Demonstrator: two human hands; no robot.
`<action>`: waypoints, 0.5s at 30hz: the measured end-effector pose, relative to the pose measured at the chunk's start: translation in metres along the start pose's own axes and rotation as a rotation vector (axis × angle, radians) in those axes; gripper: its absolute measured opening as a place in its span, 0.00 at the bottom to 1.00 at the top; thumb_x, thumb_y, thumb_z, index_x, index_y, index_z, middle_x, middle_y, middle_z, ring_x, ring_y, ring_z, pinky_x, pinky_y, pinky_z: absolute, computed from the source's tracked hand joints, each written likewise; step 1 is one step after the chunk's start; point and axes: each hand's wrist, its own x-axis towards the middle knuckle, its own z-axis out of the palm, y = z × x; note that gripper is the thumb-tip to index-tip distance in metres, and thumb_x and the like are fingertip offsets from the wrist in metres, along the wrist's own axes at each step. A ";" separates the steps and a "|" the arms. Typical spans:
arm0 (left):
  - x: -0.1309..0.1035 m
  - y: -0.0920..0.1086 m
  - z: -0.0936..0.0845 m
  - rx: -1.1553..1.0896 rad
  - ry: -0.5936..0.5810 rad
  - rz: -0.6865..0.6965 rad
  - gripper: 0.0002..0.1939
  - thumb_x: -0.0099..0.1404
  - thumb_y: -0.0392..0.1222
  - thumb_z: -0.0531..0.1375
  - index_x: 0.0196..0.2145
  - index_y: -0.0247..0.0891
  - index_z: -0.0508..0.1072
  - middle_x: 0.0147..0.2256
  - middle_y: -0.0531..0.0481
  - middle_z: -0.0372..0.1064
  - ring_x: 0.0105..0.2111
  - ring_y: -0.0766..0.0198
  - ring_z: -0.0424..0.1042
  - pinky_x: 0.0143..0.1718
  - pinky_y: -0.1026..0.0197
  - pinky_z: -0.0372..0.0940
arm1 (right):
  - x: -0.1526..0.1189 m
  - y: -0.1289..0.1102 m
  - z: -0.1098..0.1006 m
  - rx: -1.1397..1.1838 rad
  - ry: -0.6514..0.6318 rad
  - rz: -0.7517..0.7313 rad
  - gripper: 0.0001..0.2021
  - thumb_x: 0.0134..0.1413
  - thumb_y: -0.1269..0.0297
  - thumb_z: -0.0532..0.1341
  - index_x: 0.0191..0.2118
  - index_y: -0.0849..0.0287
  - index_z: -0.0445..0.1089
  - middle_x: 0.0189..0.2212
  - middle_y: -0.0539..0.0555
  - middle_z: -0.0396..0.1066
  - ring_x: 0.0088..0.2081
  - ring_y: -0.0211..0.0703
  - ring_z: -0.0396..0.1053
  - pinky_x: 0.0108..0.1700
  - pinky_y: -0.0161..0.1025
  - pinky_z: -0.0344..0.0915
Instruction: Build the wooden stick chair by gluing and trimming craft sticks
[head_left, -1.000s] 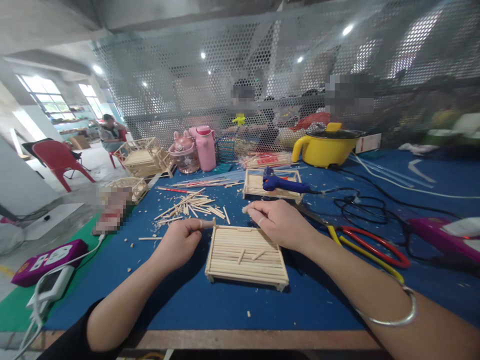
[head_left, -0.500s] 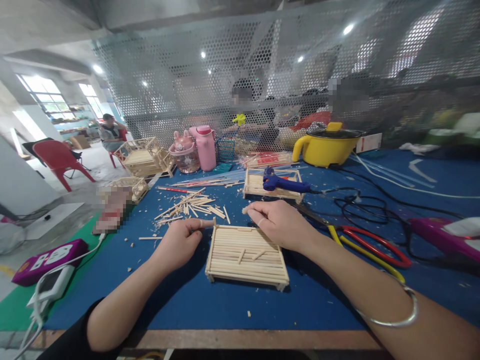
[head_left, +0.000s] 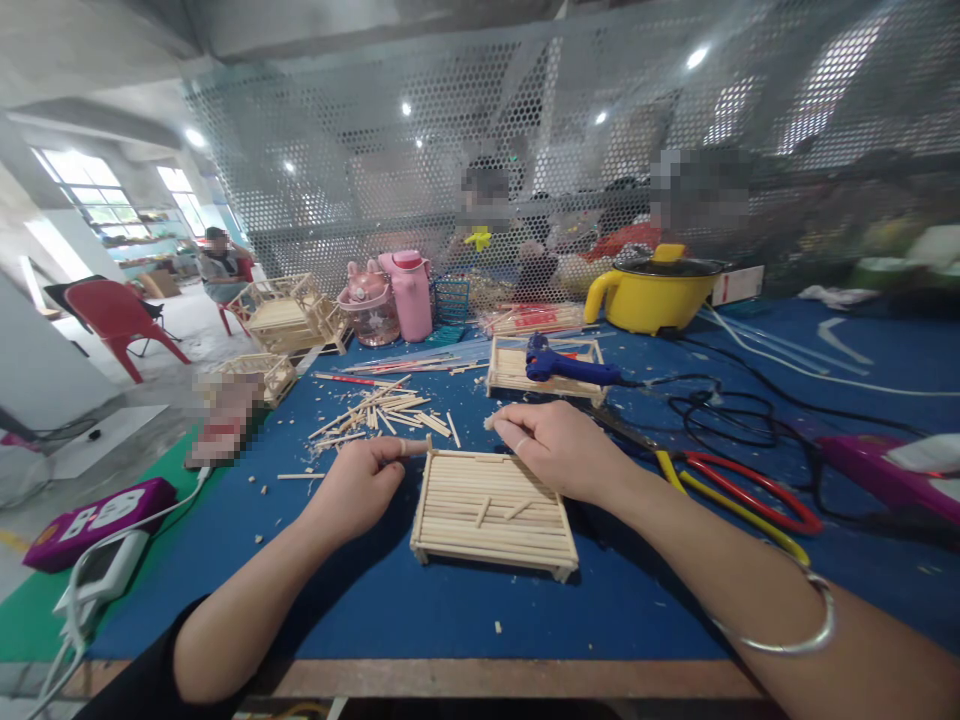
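A small slatted wooden frame (head_left: 491, 530) stands on the blue table, with two short loose sticks (head_left: 517, 509) lying on its slats. At its back left corner, the index finger of my left hand (head_left: 367, 480) touches a short upright stick piece (head_left: 429, 443); the other fingers are curled. My right hand (head_left: 566, 445) is over the back right edge, thumb and index finger pinched on a small pale piece (head_left: 491, 421) too small to make out. Left of the frame's back lies a pile of cut sticks (head_left: 382, 408).
Behind are a second stick frame (head_left: 506, 368) with a blue glue gun (head_left: 570, 368) on it, a yellow pot (head_left: 656, 295) and a pink jug (head_left: 409, 295). Red-and-yellow-handled cutters (head_left: 742, 495) lie right; a phone (head_left: 229, 420) stands left. People are beyond the mesh.
Both hands and the wooden frame stay in place. Behind the mesh, a person has shifted slightly.
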 end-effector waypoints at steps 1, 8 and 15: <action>0.000 0.000 0.000 -0.004 0.000 0.003 0.25 0.54 0.31 0.49 0.45 0.41 0.77 0.46 0.54 0.74 0.49 0.59 0.70 0.53 0.59 0.61 | 0.000 0.000 0.000 -0.001 -0.001 0.002 0.15 0.59 0.61 0.51 0.38 0.54 0.76 0.35 0.52 0.78 0.38 0.43 0.73 0.37 0.34 0.62; 0.002 0.001 -0.001 0.003 -0.009 -0.030 0.24 0.55 0.33 0.49 0.46 0.39 0.76 0.45 0.51 0.75 0.45 0.57 0.73 0.49 0.57 0.65 | -0.001 -0.001 0.000 0.013 -0.016 -0.001 0.15 0.58 0.61 0.51 0.37 0.54 0.76 0.34 0.52 0.78 0.37 0.43 0.72 0.36 0.34 0.62; -0.053 -0.001 -0.012 0.174 0.350 -0.030 0.20 0.60 0.43 0.52 0.47 0.47 0.75 0.48 0.51 0.73 0.49 0.54 0.71 0.50 0.55 0.66 | -0.002 -0.004 -0.009 0.032 0.003 -0.014 0.17 0.60 0.59 0.50 0.34 0.55 0.75 0.32 0.53 0.77 0.35 0.45 0.73 0.37 0.37 0.64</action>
